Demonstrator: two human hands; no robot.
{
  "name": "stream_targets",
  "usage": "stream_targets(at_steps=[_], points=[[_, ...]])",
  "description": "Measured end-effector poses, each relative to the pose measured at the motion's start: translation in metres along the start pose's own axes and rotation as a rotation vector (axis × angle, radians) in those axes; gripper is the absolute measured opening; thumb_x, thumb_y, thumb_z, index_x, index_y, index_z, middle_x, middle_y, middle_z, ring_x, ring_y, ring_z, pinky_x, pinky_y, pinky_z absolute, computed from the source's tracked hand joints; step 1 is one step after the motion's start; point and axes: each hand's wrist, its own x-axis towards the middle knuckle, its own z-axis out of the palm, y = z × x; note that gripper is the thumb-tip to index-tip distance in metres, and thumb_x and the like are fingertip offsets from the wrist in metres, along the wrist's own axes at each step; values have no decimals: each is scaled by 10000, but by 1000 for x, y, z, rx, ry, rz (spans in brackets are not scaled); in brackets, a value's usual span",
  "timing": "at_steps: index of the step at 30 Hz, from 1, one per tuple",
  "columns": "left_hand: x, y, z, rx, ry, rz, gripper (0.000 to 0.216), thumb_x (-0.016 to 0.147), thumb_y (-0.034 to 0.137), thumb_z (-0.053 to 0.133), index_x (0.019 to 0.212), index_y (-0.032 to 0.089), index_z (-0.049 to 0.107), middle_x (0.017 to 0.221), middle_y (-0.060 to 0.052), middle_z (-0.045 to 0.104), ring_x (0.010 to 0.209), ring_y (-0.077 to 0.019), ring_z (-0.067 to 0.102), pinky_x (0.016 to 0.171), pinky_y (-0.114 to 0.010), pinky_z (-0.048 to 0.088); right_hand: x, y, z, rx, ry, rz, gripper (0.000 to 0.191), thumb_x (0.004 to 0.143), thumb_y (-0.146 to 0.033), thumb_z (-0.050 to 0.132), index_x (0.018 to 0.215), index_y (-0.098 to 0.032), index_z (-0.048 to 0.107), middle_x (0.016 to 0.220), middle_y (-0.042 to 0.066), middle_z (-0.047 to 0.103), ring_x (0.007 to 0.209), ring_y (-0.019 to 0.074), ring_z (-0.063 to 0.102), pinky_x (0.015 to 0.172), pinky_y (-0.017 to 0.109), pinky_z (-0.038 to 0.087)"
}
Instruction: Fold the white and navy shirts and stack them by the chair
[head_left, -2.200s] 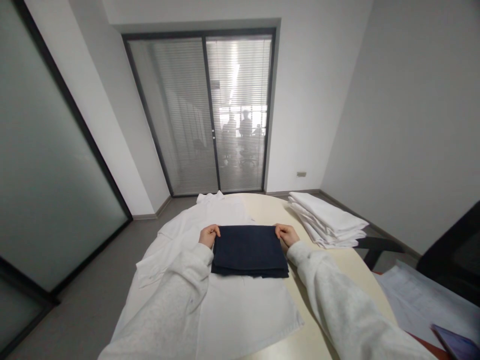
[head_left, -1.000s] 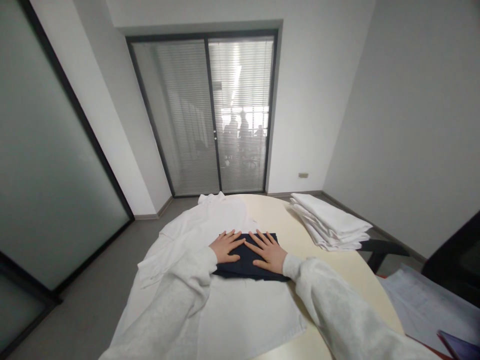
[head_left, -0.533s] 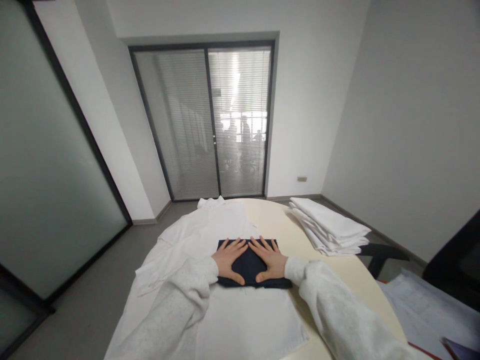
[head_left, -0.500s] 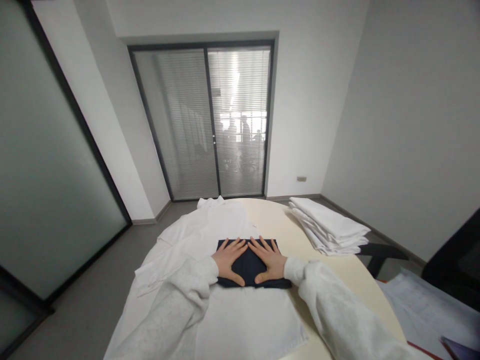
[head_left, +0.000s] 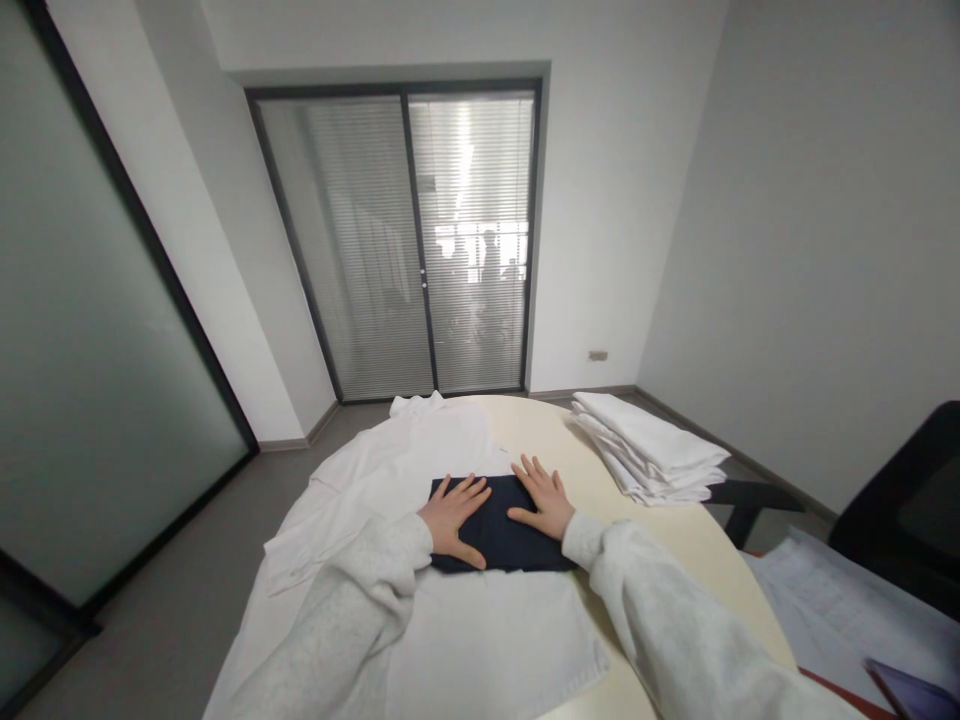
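Note:
A folded dark navy cloth (head_left: 499,530) lies as a flat rectangle in front of me. My left hand (head_left: 454,520) rests palm down on its left part, fingers spread. On the right, my right hand (head_left: 544,500) is open with fingers apart over the cloth's far right edge; whether the whole palm touches cannot be made out. Beneath the navy cloth spreads a white garment (head_left: 487,640), which covers the left and near side of the table.
The round cream table (head_left: 525,425) also bears a stack of folded white cloths (head_left: 649,445) at the right. Beyond its right side are papers (head_left: 862,610) and a black chair (head_left: 915,510). A glazed door with blinds (head_left: 420,250) stands at the back.
My right hand has moved away from the left one, outward and slightly farther from me, baring more of the navy cloth's middle. My left hand stays in place on the cloth.

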Motion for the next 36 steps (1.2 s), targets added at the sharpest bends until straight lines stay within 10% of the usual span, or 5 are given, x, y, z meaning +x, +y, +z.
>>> stream_targets(at_steps=[14, 21, 24, 28, 36], points=[[1, -3, -8, -29, -20, -33, 757, 749, 677, 406, 1387, 335, 187, 1457, -29, 191, 1339, -273, 109, 1042, -564, 17, 7, 5, 7, -58, 71, 505, 872, 714, -717, 348, 1290, -64, 389, 1420, 195, 229, 1325, 345, 45, 1006, 583, -19], [-2, -2, -9, -41, 2, -3, 737, 757, 660, 417, 1384, 353, 181, 1453, -21, 206, 1337, -267, 124, 1048, -553, 26, 10, 12, -3, 624, 270, 205, 420, 660, -423, 619, 990, -203, 481, 929, 38, 617, 899, 212, 564, 865, 400, 392], [-2, -2, -9, -55, 19, -10, 738, 751, 656, 434, 1380, 352, 199, 1448, -23, 223, 1334, -270, 139, 1050, -548, 27, 10, 16, -6, 1000, 363, 349, 448, 615, -390, 678, 975, -208, 485, 797, 1, 622, 728, 176, 597, 725, 338, 468], [-2, -2, -10, -75, 17, 8, 733, 750, 648, 446, 1378, 359, 202, 1449, -19, 219, 1333, -266, 143, 1051, -544, 23, 9, 17, -11, 1306, 108, 576, 381, 638, -461, 671, 803, -129, 585, 692, 78, 656, 650, 191, 624, 652, 318, 499], [-2, -1, -11, -77, 9, 7, 758, 730, 661, 463, 1376, 352, 216, 1446, -21, 231, 1332, -270, 149, 1052, -546, 29, 2, 6, -17, 1156, -84, 343, 403, 620, -425, 695, 884, -126, 640, 878, 92, 691, 822, 227, 636, 810, 364, 485]])
